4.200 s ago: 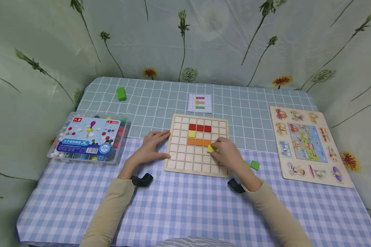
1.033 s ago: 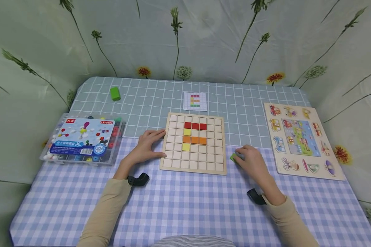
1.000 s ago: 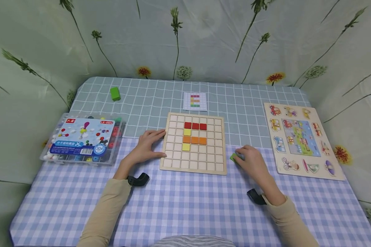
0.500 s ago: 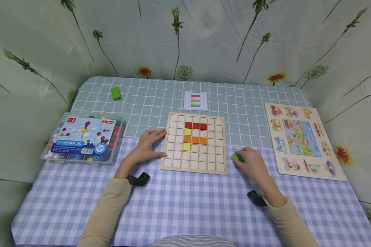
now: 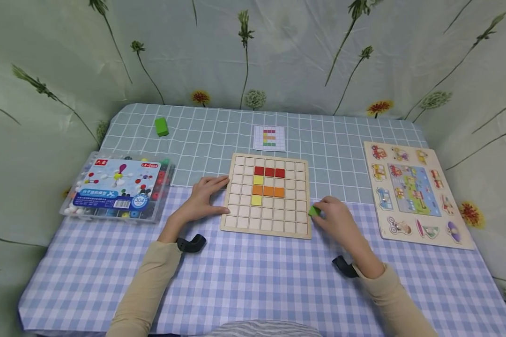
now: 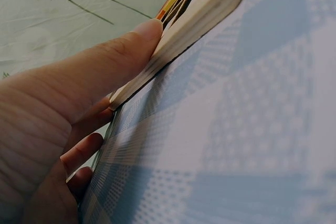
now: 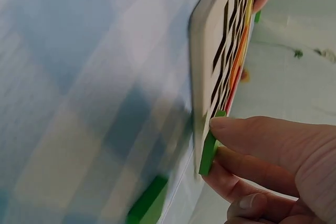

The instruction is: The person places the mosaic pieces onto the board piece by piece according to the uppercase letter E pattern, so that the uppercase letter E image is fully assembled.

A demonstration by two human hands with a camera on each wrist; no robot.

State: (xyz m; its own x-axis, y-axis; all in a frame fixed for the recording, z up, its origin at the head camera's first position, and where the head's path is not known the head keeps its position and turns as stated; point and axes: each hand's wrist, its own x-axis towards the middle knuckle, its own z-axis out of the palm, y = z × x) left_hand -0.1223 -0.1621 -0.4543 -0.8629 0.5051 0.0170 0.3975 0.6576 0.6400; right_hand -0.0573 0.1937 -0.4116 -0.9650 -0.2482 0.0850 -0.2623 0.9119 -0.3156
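Observation:
A wooden grid board (image 5: 274, 228) carries a row of red tiles (image 5: 269, 172), a row of orange tiles (image 5: 268, 191) and two yellow tiles (image 5: 256, 200). At its left edge rests my left hand (image 5: 200, 201), thumb and fingers spread; in the left wrist view the thumb (image 6: 131, 51) touches the board's side. My right hand (image 5: 336, 217) pinches a green square tile (image 7: 210, 148) between thumb and fingers, right at the board's right edge. Another green tile (image 7: 148, 202) lies on the cloth in the right wrist view, hidden by the hand in the head view.
Behind the board lies a pattern card (image 5: 269, 138) showing a coloured letter E. A clear box of coloured balls (image 5: 118, 189) stands at left, a green block (image 5: 161, 127) behind it. A picture puzzle board (image 5: 419, 194) lies at right. Cloth walls (image 5: 295, 56) close the back.
The yellow tile pinched in the right hand earlier now sits below the orange row. That hand has taken a green tile from the cloth and moved it left to the board. The left hand stays.

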